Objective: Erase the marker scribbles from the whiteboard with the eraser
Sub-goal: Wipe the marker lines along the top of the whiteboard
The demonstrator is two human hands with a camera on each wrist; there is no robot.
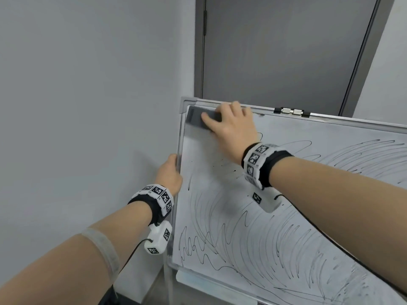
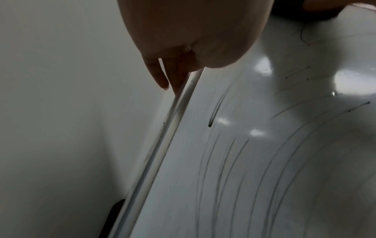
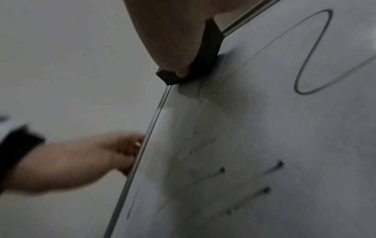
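A tilted whiteboard (image 1: 330,137) fills the lower right of the head view, covered with black marker scribbles (image 1: 242,238) except for a wiped patch near its top left corner. My right hand (image 1: 231,124) grips a dark grey eraser (image 1: 197,119) and presses it flat against that top left corner. The eraser (image 3: 209,53) shows under my palm in the right wrist view, against the board (image 3: 264,128). My left hand (image 1: 170,175) grips the board's left frame edge (image 2: 177,112), fingers behind it and thumb in front.
A grey door (image 1: 286,51) stands behind the board and a plain wall (image 1: 88,84) lies to the left. A metal clip (image 1: 291,111) sits on the board's top rim. A marker tray (image 1: 209,285) runs under the bottom edge.
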